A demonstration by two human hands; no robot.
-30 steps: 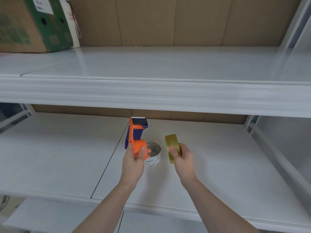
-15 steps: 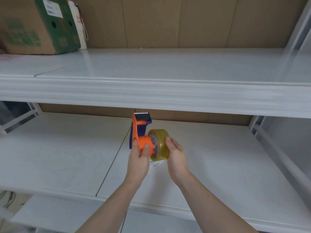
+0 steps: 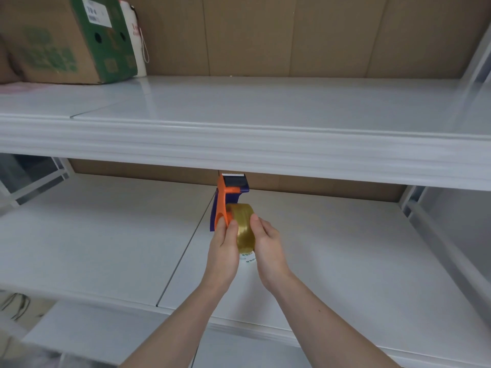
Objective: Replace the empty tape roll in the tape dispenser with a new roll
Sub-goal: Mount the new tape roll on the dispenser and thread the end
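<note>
Left hand [image 3: 222,247]: closed around the orange handle end of the dispenser [image 3: 229,191], thumb lying up along the roll's left edge; centre of the frame, above the lower shelf [image 3: 106,248].
Right hand [image 3: 268,245]: wrapped on the roll [image 3: 242,221] from the right, thumb on its upper rim, fingers hidden behind it.
Roll: yellowish clear tape, pressed flat against the dispenser's orange side; whether it is fully seated on the hub cannot be told.
Dispenser: orange and dark blue, held upright, its toothed blade at the top, just under the front edge of the upper shelf [image 3: 265,107].
Core [image 3: 247,257]: white, printed with dark letters, only a sliver showing between the two wrists, just below the roll; it seems to lie on the lower shelf.
Box [image 3: 61,41]: brown and green cardboard, upper left of the frame, on the upper shelf.
Bag [image 3: 135,35]: white, with a cord, just right of the box and touching it.
</note>
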